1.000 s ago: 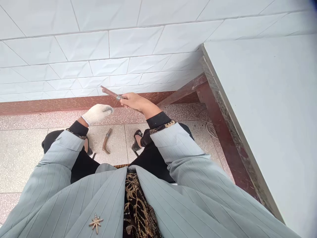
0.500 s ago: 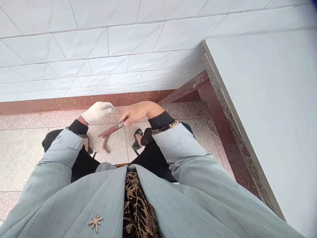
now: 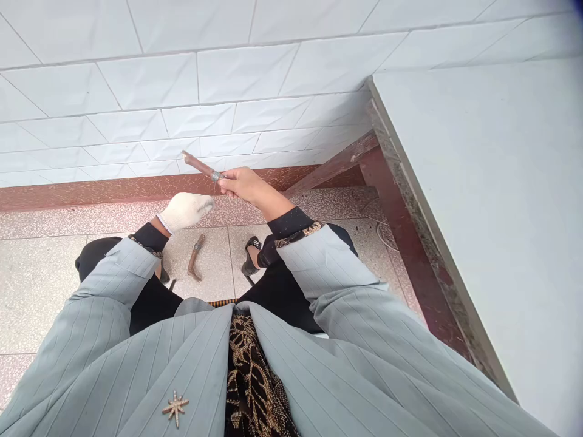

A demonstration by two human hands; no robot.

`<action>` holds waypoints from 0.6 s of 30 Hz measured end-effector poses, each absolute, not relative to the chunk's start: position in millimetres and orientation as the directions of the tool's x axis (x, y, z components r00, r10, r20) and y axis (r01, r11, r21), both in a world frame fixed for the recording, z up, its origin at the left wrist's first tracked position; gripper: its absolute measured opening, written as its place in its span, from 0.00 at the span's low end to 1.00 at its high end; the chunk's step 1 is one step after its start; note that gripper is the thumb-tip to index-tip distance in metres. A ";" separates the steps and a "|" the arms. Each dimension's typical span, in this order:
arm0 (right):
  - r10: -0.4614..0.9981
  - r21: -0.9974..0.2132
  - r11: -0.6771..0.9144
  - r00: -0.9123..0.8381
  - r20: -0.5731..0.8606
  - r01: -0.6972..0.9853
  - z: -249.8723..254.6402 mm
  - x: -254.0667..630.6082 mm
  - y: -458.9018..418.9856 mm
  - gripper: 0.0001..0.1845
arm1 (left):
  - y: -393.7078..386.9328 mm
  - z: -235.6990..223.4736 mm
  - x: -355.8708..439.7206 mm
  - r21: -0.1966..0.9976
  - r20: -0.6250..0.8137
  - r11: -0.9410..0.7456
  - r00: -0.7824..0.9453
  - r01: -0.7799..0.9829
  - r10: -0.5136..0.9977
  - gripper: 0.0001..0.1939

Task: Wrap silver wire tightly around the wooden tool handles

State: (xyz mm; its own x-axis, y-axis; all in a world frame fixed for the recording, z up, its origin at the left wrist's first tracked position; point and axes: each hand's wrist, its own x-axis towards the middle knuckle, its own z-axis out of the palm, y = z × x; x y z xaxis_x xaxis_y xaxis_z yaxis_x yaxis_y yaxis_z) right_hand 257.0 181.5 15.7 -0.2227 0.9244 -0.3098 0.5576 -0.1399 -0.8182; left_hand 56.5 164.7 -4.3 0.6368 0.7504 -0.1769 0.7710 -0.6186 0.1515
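My right hand (image 3: 243,184), bare, grips one end of a short brown stick (image 3: 195,162), whose free end points up and left toward the wall. A band of grey wire (image 3: 217,176) is wound round the stick just beside my fingertips. From it a thin strand seems to run down to my left hand (image 3: 186,211), which wears a white knitted glove and is closed in a pinch below the stick. On the floor between my feet lies a bent brown stick (image 3: 195,258) with a greyish band near its upper end.
Ahead rises a white tiled wall (image 3: 150,85) with a reddish-brown base strip (image 3: 91,193). At the right stands a white-topped table (image 3: 492,182) on a dark red frame (image 3: 401,224). A pale cord (image 3: 382,237) lies on the floor beside its leg. My black shoes (image 3: 251,255) rest on the tiles.
My right hand dipped and swung the stick's free end down toward me, then brought it back up pointing at the wall. My left hand stayed pinched and shifted slightly right.
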 end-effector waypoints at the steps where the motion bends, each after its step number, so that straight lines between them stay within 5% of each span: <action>1: 0.926 -0.701 -0.054 -0.228 -0.302 0.711 15.8 256.9 181.9 0.10 | 163.3 -3.7 57.1 0.112 -0.186 -0.633 0.642 0.766 0.744 0.17; 4: 0.846 -0.268 0.237 -0.334 -0.415 0.934 17.5 256.3 181.2 0.12 | 160.0 0.2 57.2 0.040 -0.229 -0.675 0.664 0.737 0.712 0.18; 6: 0.665 -0.176 0.393 -0.411 -0.624 0.903 20.0 256.7 180.1 0.12 | 160.0 3.1 55.5 0.065 -0.253 -0.689 0.680 0.722 0.688 0.18; 8: 0.391 -0.324 0.444 -0.506 -0.769 0.835 24.1 261.8 179.9 0.11 | 162.7 4.1 51.8 0.180 -0.233 -0.666 0.689 0.724 0.686 0.17; 11: 0.195 -0.703 0.277 -0.755 -0.627 0.655 32.6 281.9 182.2 0.15 | 169.6 0.6 43.6 0.501 -0.152 -0.538 0.681 0.678 0.716 0.14; 15: 0.624 -0.944 0.050 -0.748 -0.226 0.327 38.3 309.7 186.5 0.18 | 174.5 -6.1 37.5 0.740 -0.118 -0.383 0.667 0.553 0.735 0.14; 18: 0.812 -0.976 -0.043 -0.561 -0.160 0.216 33.6 308.6 187.7 0.16 | 173.0 -7.1 40.6 0.768 -0.093 -0.374 0.668 0.520 0.738 0.14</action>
State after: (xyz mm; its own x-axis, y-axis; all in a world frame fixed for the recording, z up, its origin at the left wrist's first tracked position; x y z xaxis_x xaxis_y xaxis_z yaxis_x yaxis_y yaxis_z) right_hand 308.6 187.7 33.6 -0.5608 0.8124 -0.1596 0.2157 -0.0427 -0.9755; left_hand 40.6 173.0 -7.1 0.6682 0.7381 -0.0932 0.5198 -0.3736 0.7683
